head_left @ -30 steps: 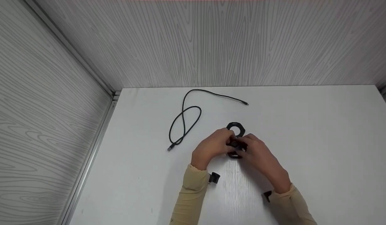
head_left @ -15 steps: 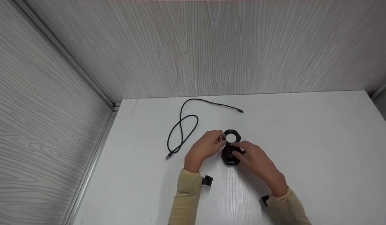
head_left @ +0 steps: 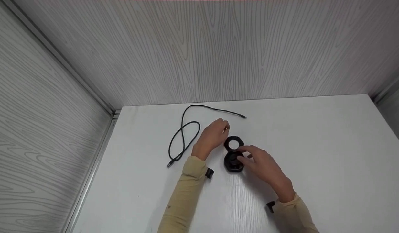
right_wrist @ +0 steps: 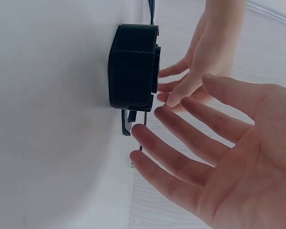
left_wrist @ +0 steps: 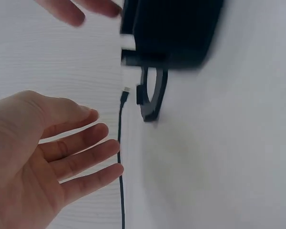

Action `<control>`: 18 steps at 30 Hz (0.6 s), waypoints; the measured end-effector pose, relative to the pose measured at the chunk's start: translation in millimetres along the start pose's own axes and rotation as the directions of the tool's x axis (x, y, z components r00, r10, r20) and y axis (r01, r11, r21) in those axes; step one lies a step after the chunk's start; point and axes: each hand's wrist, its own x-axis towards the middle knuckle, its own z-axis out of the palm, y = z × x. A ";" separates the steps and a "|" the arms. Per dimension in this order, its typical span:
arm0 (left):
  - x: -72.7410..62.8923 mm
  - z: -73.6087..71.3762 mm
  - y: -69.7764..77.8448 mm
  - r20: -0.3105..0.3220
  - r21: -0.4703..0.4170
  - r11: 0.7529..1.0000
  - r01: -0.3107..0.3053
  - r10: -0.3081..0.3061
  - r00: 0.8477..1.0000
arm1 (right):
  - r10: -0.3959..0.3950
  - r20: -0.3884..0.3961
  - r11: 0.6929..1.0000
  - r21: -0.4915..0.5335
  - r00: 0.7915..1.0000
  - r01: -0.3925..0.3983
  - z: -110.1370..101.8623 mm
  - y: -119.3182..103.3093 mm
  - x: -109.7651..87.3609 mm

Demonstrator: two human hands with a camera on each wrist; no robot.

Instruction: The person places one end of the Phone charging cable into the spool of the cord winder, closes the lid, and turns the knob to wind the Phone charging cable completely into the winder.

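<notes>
Seemingly adj. blk case (head_left: 231,164) w/ ring (head_left: 233,138); L hand (head_left: 215,132), R hand (head_left: 262,164) empty, fingers loose; next, prob. needs steady grip

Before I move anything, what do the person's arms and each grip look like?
The left sleeve and right sleeve are wrinkled tan fabric ending near the wrists; a tiny dark spot marks the left one. A small black left wrist camera and right wrist camera jut from the inner sides. The left grip and right grip are five-fingered hands without gloves.
</notes>
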 end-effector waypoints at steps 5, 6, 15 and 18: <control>34.5 -1.8 0.3 0.022 0.140 0.989 -0.040 0.037 0.999 | 0.022 -0.005 1.000 -0.001 1.000 -0.022 -2.4 1.5 0.0; 40.1 -1.1 0.6 0.025 0.164 0.985 -0.048 0.045 0.999 | 0.023 -0.006 1.000 -0.006 1.000 -0.023 -2.8 1.5 -0.3; 78.8 13.2 -6.5 -0.053 0.524 0.849 -0.070 0.114 0.992 | 0.013 -0.030 1.000 0.019 0.999 -0.012 -7.1 -3.5 2.4; 84.0 18.3 -10.3 -0.064 0.585 0.809 -0.062 0.122 0.991 | 0.021 -0.016 0.999 0.029 1.000 -0.020 -5.8 -3.1 1.9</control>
